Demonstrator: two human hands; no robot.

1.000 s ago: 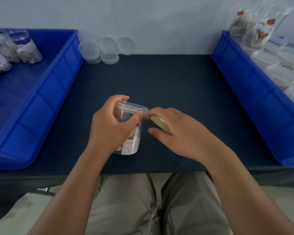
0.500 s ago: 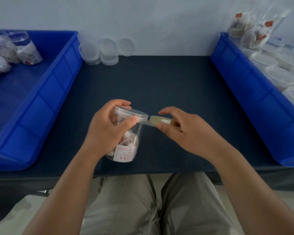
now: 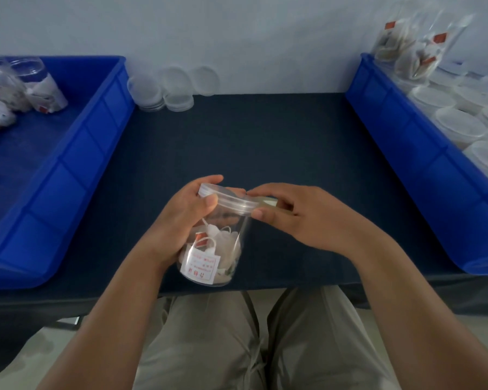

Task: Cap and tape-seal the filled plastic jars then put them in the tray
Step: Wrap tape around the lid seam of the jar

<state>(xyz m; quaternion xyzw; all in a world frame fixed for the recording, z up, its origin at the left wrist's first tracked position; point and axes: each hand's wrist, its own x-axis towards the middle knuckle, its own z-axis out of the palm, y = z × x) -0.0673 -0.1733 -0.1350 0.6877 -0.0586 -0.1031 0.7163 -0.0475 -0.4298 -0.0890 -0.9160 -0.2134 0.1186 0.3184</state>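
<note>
- Two hands share one jar (image 3: 221, 249): the left hand (image 3: 178, 223) wraps its body, tilted above the table (image 3: 251, 142) near its front edge.
- The right hand (image 3: 307, 218) pinches what looks like tape (image 3: 268, 202) against the lid (image 3: 228, 196) rim.
- Tape should run taut over the seam as the jar turns.

Wide mat (image 3: 265, 142) lane between left tray (image 3: 76, 164) and right tray (image 3: 406, 153), lids (image 3: 175, 88) stacked far-left.
</note>
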